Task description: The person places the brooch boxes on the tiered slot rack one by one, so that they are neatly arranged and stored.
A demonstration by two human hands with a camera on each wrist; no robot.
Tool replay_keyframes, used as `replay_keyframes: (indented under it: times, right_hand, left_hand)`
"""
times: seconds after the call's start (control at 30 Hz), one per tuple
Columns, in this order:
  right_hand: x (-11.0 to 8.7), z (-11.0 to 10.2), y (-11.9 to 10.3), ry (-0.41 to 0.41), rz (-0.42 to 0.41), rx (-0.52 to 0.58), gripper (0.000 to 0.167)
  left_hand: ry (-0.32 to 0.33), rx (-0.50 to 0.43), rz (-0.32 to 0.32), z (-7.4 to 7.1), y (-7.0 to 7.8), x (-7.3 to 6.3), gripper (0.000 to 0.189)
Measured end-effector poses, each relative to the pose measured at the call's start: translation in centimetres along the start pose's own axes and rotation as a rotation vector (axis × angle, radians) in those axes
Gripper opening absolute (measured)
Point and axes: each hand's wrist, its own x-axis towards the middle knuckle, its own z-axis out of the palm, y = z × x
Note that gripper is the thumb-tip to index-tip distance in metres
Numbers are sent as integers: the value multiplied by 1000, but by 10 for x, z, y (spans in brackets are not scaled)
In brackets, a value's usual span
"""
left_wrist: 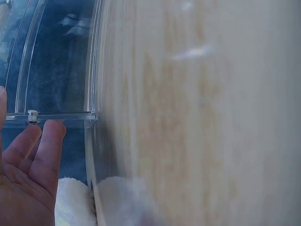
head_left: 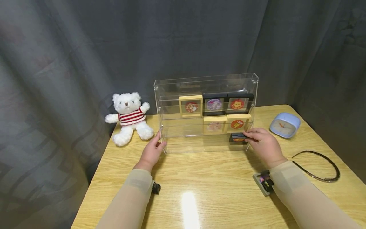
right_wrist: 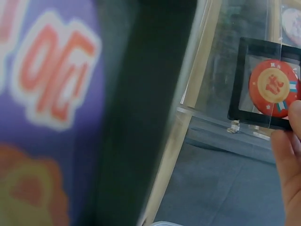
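Observation:
A clear acrylic display stand [head_left: 184, 140] with stepped tiers stands on the table. My left hand [head_left: 151, 152] is at its left end; in the left wrist view, fairly straight fingers [left_wrist: 49, 146] touch the outer side panel. My right hand [head_left: 264, 144] pinches a small black frame [head_left: 238, 137] at the right of the lowest tier. In the right wrist view, that frame [right_wrist: 240, 80] holds a round red badge [right_wrist: 274, 89]. Yellow frames [head_left: 215, 119] sit on the middle tier. Above them, a yellow frame [head_left: 190, 97] and two black frames [head_left: 214, 113] stand in a row.
A white teddy bear [head_left: 131, 118] in a striped shirt sits left of the stand. At right are a blue alarm clock [head_left: 286, 124] and a dark headband [head_left: 328, 179]. Another frame [head_left: 258, 181] with a purple badge lies under my right wrist. Dark curtains [head_left: 200, 38] hang behind the table.

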Motion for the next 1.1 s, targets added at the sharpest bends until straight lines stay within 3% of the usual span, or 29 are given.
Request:
replay_keyframes:
  times: [0.37, 0.77, 1.1]
  right_hand:
    - [2, -3, 0, -119, -35, -57, 24]
    - [3, -6, -7, -270, -12, -130, 20]
    - [2, -14, -13, -359, 112, -80, 27]
  left_hand:
    - [3, -6, 1, 0, 0, 0, 66]
    - [0, -8, 4, 0, 0, -1, 66]
    - [-6, -1, -6, -1, 0, -1, 66]
